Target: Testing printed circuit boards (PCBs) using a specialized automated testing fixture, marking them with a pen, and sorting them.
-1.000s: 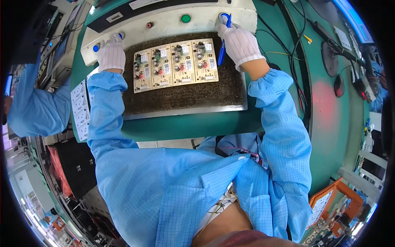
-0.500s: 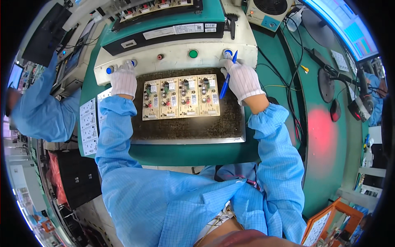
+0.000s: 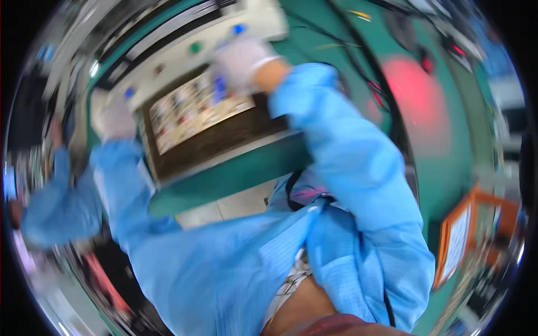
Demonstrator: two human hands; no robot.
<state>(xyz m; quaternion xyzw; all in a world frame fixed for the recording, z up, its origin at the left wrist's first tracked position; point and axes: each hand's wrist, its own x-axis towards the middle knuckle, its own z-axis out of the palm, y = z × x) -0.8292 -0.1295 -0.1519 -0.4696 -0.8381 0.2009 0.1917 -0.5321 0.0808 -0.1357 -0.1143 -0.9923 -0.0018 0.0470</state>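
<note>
My right hand (image 3: 244, 60), in a white glove, holds a blue pen (image 3: 219, 88) above the right end of a circuit board panel (image 3: 188, 106). The panel, crowded with small parts, lies on a dark plate (image 3: 235, 137) with a pale front edge. Beyond it runs the pale front of a machine (image 3: 178, 63), with a green button (image 3: 195, 47) in its middle. My left hand (image 3: 116, 116), also gloved, is left of the panel, near the left blue button (image 3: 130, 92). Motion smears its fingers. Behind my right hand shows the right blue button (image 3: 239, 29).
On the green table (image 3: 448, 129) to the right are dark cables, a mouse (image 3: 427, 64) and a patch of red light. An orange frame (image 3: 443, 257) stands at the lower right. A co-worker's blue sleeve (image 3: 56, 210) is at the far left.
The view has swung and blurred, so the machine and panel appear tilted and farther left. My right hand has come off the right blue button toward the panel, still with the pen.
</note>
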